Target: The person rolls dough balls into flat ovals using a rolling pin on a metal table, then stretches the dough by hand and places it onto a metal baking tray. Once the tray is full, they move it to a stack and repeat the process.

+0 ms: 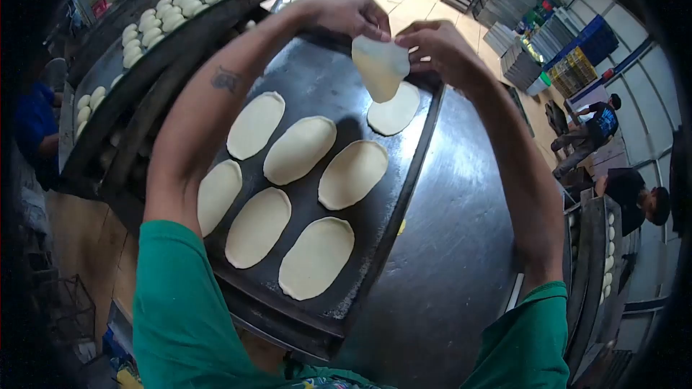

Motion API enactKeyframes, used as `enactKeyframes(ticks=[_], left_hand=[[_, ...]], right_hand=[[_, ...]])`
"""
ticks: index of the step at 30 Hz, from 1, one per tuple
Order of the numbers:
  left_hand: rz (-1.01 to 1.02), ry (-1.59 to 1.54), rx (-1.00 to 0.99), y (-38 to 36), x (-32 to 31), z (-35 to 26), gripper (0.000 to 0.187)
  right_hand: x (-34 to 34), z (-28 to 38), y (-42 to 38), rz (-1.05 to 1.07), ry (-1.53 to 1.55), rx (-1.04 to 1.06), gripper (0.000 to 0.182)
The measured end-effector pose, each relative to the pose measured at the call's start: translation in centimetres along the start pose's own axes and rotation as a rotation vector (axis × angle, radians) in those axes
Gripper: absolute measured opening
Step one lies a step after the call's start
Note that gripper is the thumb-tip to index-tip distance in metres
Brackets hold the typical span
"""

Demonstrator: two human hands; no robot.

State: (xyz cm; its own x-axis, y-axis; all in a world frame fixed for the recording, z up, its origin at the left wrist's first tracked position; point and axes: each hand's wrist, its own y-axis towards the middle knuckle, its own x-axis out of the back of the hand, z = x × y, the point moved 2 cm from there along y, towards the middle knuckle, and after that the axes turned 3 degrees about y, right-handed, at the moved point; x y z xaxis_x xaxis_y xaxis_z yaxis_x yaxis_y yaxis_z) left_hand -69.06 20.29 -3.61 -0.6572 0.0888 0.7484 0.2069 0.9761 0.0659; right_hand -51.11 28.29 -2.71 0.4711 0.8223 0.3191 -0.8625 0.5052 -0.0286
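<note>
A thin flattened piece of dough (pixel 378 72) hangs in the air over the far end of a dark baking tray (pixel 306 68). My left hand (pixel 352 14) pinches its upper left edge, fingers closed. At its upper right edge my right hand (pixel 441 47) is also closed on it. Right below the hanging piece, a flat dough oval (pixel 395 112) lies on the tray, partly covered from view. Several more dough ovals, such as one in the middle (pixel 300 150) and one at the near end (pixel 317 258), lie in rows on the tray.
Left of my left arm stands a tray of dough balls (pixel 173 14). A shiny metal table (pixel 447 259) extends along the baking tray's right side. People (pixel 604 122) are at the far right, near another dough tray (pixel 609 252). Yellow crates (pixel 573 72) stand farther back.
</note>
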Motion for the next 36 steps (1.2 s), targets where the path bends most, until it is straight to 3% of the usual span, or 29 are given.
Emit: enactKeyframes(ticks=[4, 7, 9, 11, 13, 15, 19, 21, 23, 25, 26, 27, 28, 29, 30, 32, 33, 35, 36], left_hand=[[0.051, 0.090, 0.089, 0.3, 1.4, 2.7, 0.033], [0.033, 0.223, 0.124, 1.4, 0.1, 6.8, 0.039], [0.015, 0.068, 0.190, 3.0, -3.2, 11.3, 0.029], [-0.101, 0.154, 0.138, 5.6, -6.5, 17.1, 0.029], [-0.236, 0.207, 0.224, 5.8, -8.5, 17.6, 0.032], [-0.389, 0.255, 0.204, 5.8, -9.4, 17.7, 0.031], [-0.367, 0.308, 0.252, 5.9, -9.8, 18.4, 0.033], [-0.408, 0.407, 0.196, 4.7, -9.7, 17.8, 0.032], [-0.451, 0.362, 0.094, 1.7, -10.0, 13.1, 0.033], [-0.195, 0.380, 0.241, -1.3, -10.2, 9.4, 0.032], [-0.167, 0.363, 0.151, -3.2, -10.9, 7.9, 0.030], [0.000, 0.300, 0.275, -4.4, -11.0, 2.7, 0.026], [-0.065, 0.207, 0.120, -6.7, -12.3, 3.2, 0.019], [0.019, 0.068, 0.268, -7.4, -12.6, -2.1, 0.015], [-0.251, 0.298, 0.055, -11.1, -13.8, -0.5, 0.015], [-0.031, 0.208, 0.356, -14.9, -13.5, -4.4, 0.028], [-0.091, 0.056, 0.411, -16.4, -14.0, -8.6, 0.024], [0.133, 0.015, 0.213, -17.6, -13.8, -15.7, 0.047], [0.124, -0.056, 0.208, -20.2, -14.6, -14.8, 0.044]], right_hand=[[-1.1, -1.0, 2.1, 0.075, 0.002, 0.118, 0.030], [-1.2, -6.3, 7.5, 0.062, 0.036, -0.016, 0.029], [-1.6, -10.8, 10.3, 0.103, 0.096, -0.093, 0.030], [-2.5, -15.1, 12.4, -0.024, 0.079, -0.179, 0.031], [-2.6, -18.0, 14.5, -0.036, 0.025, -0.205, 0.032], [-3.4, -19.3, 15.2, -0.026, 0.101, -0.047, 0.040], [-2.4, -18.4, 12.1, -0.174, 0.048, -0.040, 0.047], [-0.8, -15.9, 6.1, -0.279, -0.137, 0.000, 0.040], [1.6, -12.8, -3.1, -0.148, -0.235, 0.048, 0.033], [4.5, -14.1, -12.5, -0.103, -0.334, 0.341, 0.029], [6.2, -13.5, -17.6, -0.076, -0.406, 0.289, 0.027], [8.0, -12.8, -22.6, -0.058, -0.472, 0.217, 0.027], [10.7, -12.1, -27.4, -0.181, -0.527, 0.158, 0.027], [12.9, -11.4, -32.3, -0.240, -0.709, 0.185, 0.027], [14.8, -10.8, -37.1, -0.275, -0.887, 0.207, 0.028], [19.8, -8.8, -46.1, -0.566, -0.958, 0.128, 0.017], [23.1, -8.8, -50.9, -0.695, -1.121, 0.176, 0.009], [29.0, -8.5, -60.3, -1.014, -1.173, -0.007, 0.005], [31.5, -8.2, -64.6, -1.121, -1.139, -0.164, 0.013]])
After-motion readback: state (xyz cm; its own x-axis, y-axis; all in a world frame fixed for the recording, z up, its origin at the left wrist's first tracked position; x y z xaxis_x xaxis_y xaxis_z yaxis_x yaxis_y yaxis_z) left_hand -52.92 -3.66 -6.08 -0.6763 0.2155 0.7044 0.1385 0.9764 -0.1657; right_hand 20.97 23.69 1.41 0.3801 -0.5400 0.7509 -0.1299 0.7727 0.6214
